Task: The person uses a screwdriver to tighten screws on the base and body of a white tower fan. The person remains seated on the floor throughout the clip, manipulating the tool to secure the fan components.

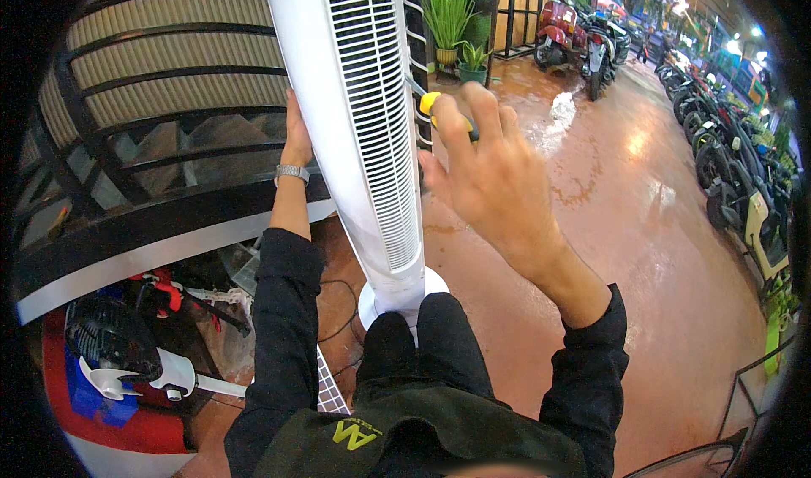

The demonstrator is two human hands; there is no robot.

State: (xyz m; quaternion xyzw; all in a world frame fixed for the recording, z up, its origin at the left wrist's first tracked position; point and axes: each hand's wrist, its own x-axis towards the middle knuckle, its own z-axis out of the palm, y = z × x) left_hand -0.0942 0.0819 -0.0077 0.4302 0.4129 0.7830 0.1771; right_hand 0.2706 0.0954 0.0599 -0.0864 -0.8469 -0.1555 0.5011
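Observation:
A tall white tower fan (338, 98) stands upright on its round base (372, 305) between my knees, its slatted grille facing right. My left hand (296, 136), with a metal watch on the wrist, presses against the fan's left side and steadies it. My right hand (486, 170) is closed around a yellow-handled screwdriver (432, 104), whose tip points at the fan's right edge. The tip itself is hidden behind the fan body.
A dismantled fan head with black grille (110, 343) and white parts lies on a red surface at lower left. A dark curved railing (160, 165) runs behind the fan. Several parked scooters (726, 165) line the right. Potted plants (452, 22) stand at the back on the reddish floor.

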